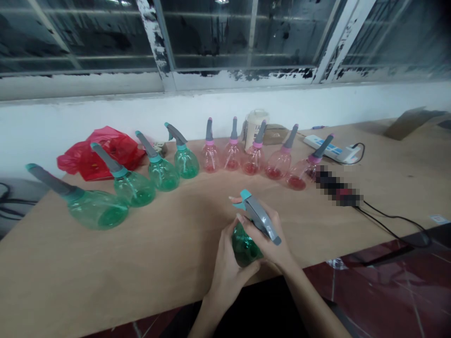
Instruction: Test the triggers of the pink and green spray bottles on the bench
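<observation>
At the table's near edge stands a green spray bottle point(245, 245) with a grey and teal trigger head point(260, 217). My left hand point(227, 263) is wrapped round the left side of its body. Around the neck just under the trigger head closes my right hand point(273, 234), its thumb and fingers partly hidden by the head. The bottle's lower part is largely covered by both hands. Farther off, several green spray bottles point(98, 213) curve away to the left. Several pink spray bottles point(278, 164) continue that curve to the right.
Behind the green bottles lies a red plastic bag point(102, 152). A pale canister point(256, 124) stands behind the pink ones. To the right are a white power strip point(331, 149), a blurred-out dark object point(338, 188) with a cable, and a cardboard piece point(408, 123) on the table point(169, 263).
</observation>
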Action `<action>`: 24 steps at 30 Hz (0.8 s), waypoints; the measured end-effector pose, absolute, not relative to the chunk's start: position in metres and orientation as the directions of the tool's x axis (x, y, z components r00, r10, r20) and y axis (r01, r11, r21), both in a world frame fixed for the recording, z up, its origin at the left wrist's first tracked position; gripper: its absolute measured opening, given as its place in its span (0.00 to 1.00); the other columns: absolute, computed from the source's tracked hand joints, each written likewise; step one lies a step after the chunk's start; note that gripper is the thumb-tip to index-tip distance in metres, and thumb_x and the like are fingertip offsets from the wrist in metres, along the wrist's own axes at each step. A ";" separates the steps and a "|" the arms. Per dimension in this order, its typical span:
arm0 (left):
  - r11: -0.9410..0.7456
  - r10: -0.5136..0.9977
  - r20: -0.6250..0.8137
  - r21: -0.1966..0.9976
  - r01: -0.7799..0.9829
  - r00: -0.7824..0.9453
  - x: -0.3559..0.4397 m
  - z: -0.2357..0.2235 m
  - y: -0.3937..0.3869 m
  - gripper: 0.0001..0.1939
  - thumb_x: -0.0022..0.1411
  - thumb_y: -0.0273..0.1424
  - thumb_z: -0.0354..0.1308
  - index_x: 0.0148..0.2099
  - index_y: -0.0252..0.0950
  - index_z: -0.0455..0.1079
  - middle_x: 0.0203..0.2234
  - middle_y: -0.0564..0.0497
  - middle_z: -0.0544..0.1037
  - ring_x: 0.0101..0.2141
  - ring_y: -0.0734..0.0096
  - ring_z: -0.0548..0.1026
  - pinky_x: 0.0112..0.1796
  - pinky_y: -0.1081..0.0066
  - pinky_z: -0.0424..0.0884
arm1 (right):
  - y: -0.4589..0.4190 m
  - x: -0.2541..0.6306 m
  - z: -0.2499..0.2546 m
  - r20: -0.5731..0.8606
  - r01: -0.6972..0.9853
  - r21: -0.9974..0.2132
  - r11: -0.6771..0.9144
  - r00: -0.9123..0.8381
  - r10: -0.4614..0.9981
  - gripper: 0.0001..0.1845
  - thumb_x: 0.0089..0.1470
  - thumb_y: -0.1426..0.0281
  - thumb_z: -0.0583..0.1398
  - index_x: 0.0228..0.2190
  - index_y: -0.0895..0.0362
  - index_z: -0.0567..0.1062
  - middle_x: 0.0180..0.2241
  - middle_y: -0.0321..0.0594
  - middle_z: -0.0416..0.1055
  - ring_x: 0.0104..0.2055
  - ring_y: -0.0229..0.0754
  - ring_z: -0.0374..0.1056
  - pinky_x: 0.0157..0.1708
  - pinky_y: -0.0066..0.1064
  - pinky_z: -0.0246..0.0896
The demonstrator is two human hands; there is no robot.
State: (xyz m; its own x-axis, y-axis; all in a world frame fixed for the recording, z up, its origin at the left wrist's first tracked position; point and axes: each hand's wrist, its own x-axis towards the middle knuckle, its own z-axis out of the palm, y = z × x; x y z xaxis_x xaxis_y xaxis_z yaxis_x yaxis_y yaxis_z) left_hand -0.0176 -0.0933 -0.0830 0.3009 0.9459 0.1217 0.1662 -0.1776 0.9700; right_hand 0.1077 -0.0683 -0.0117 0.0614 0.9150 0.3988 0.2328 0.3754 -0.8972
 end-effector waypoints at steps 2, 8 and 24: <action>-0.181 0.944 0.124 0.969 0.167 0.304 -0.018 -0.083 -0.094 0.43 0.49 0.29 0.66 0.63 0.46 0.47 0.57 0.45 0.62 0.57 0.51 0.63 0.55 0.49 0.60 | -0.069 0.108 -0.014 0.388 0.242 -0.900 0.363 0.061 0.920 0.16 0.53 0.71 0.58 0.45 0.48 0.74 0.30 0.36 0.71 0.31 0.41 0.68 0.41 0.37 0.67; -0.165 0.942 0.102 0.970 0.177 0.319 -0.019 -0.082 -0.095 0.42 0.51 0.30 0.65 0.63 0.46 0.47 0.57 0.44 0.62 0.57 0.51 0.63 0.55 0.48 0.60 | -0.069 0.109 -0.016 0.387 0.233 -0.901 0.365 0.054 0.920 0.18 0.53 0.70 0.58 0.47 0.47 0.73 0.31 0.36 0.73 0.29 0.40 0.68 0.40 0.37 0.68; -0.243 0.958 0.197 0.944 0.221 0.211 0.002 -0.085 -0.088 0.41 0.51 0.33 0.65 0.62 0.43 0.48 0.56 0.42 0.62 0.57 0.52 0.63 0.55 0.51 0.61 | -0.052 0.119 -0.018 0.386 0.197 -0.905 0.376 0.017 0.922 0.18 0.50 0.68 0.64 0.45 0.49 0.74 0.45 0.39 0.75 0.45 0.44 0.73 0.47 0.39 0.69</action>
State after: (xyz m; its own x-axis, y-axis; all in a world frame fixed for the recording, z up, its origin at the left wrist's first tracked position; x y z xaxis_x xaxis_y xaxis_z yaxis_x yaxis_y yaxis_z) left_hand 0.0024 -0.0879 -0.0852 0.2108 0.9575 0.1967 0.2214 -0.2427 0.9445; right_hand 0.1190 -0.0522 -0.0183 0.0166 0.9222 0.3864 0.1971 0.3759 -0.9055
